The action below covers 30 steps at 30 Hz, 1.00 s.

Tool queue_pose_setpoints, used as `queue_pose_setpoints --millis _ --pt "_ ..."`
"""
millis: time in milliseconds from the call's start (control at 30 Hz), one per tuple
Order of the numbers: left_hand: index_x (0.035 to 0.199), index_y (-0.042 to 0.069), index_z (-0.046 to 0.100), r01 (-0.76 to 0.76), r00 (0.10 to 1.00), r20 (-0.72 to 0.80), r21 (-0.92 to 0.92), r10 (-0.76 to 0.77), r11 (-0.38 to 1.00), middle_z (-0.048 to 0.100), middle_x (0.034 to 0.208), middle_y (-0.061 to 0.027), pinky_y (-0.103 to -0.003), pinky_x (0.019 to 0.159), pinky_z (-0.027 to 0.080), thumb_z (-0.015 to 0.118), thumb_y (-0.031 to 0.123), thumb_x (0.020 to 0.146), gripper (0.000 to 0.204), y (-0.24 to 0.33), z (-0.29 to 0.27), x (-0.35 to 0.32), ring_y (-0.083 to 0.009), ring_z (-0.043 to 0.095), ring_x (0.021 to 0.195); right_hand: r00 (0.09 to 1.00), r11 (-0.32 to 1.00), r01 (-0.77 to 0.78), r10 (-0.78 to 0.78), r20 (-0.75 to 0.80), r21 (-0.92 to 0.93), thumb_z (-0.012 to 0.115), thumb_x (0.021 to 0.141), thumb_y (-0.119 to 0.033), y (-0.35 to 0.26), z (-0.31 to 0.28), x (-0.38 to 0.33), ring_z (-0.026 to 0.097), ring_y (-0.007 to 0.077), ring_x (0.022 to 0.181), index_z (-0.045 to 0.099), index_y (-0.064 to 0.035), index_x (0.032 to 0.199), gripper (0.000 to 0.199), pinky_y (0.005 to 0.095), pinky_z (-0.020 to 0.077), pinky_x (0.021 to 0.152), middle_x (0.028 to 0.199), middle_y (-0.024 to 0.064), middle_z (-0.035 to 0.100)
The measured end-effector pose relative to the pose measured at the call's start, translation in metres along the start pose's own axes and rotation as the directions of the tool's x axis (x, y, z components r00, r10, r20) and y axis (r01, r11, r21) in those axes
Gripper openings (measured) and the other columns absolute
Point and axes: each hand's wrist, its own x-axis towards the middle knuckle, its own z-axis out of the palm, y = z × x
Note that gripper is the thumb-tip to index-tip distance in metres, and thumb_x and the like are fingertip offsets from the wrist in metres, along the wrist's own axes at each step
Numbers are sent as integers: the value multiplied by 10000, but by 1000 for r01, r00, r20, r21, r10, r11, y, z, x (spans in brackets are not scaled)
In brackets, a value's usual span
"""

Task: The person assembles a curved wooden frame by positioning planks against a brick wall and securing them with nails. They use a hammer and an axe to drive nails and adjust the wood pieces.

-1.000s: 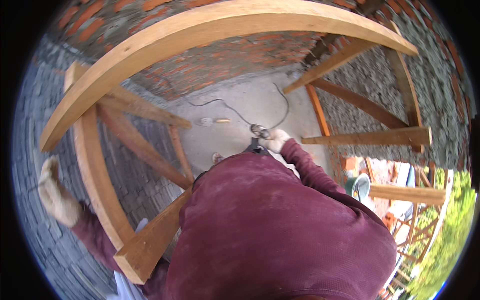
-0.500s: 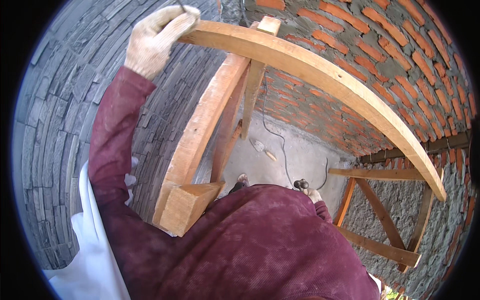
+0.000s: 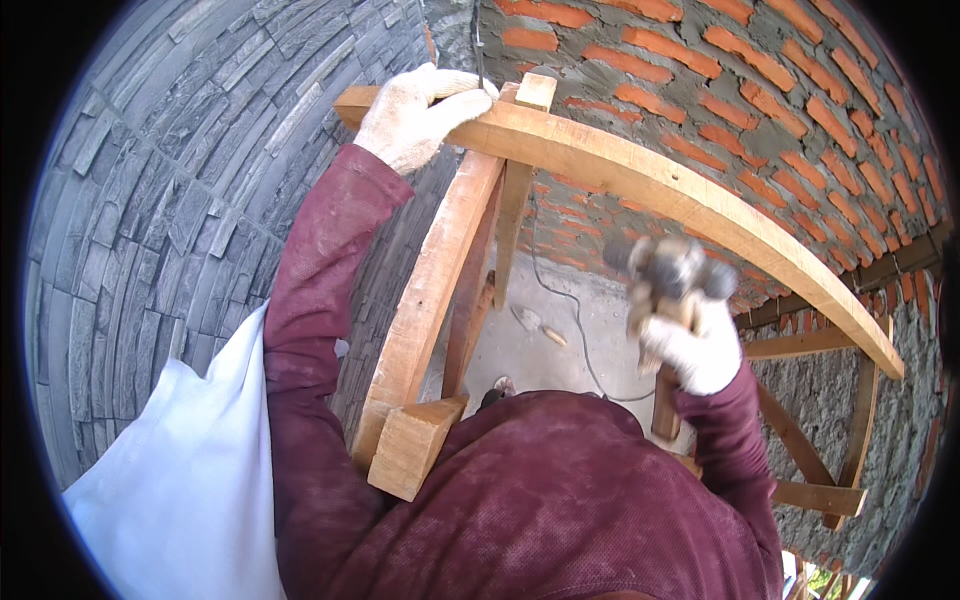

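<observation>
My left hand (image 3: 415,112), in a white work glove, rests on the top left end of a curved wooden arch form (image 3: 690,200), fingers spread over the edge where an upright timber (image 3: 430,290) meets it. My right hand (image 3: 695,345), also gloved, grips the wooden handle of a hammer (image 3: 668,272) and holds it raised under the arch, its metal head blurred. Both arms wear dark red sleeves.
A red brick wall (image 3: 760,90) curves behind the arch; grey stone cladding (image 3: 170,220) covers the wall at left. Wooden braces (image 3: 800,345) stand at right. Far below, a concrete floor (image 3: 545,350) carries a cable and a trowel. White cloth (image 3: 190,480) hangs at lower left.
My right hand has come up from low down, lifting the hammer to just under the arch. My left hand stays on the arch's end. The view has shifted slightly.
</observation>
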Motion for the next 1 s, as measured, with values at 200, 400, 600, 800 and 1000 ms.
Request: queue_pose_setpoints --millis 200,400,600,800,1000 --pt "1090 41 775 -27 996 -86 -20 26 999 728 955 -118 -344 847 501 701 323 932 332 -1 10 -3 -223 644 851 810 597 573 -518 276 -562 637 926 -117 -99 34 97 644 149 772 624 -22 1269 356 313 540 650 985 109 648" --pt "1070 28 774 -104 989 -99 34 107 994 723 975 -111 -357 859 512 712 310 922 325 3 18 -4 -241 657 899 855 659 508 -463 232 -555 662 832 -102 -126 67 179 567 108 688 619 -21 907 118 290 489 626 763 25 622" --pt "1026 25 770 -112 983 -143 24 114 993 736 988 -148 -392 853 535 717 311 904 315 2 24 -2 -317 679 935 967 850 254 -209 146 -462 688 842 -54 -111 75 217 607 142 535 647 -40 909 80 305 497 489 664 48 634" --pt "1057 20 736 -248 962 -71 168 263 954 731 1059 -148 -404 925 512 742 300 840 354 -3 14 0 -324 665 1004 956 823 293 -240 168 -487 699 824 -49 -110 67 220 634 144 538 650 -39 841 53 303 524 486 677 65 666" --pt "1188 27 696 -224 971 -17 277 238 935 708 1175 -160 -448 1123 401 756 341 783 516 -6 10 0 -340 622 1176 961 797 276 -245 129 -538 697 801 -38 -120 69 220 638 149 543 654 -41 817 46 306 537 505 671 60 666"
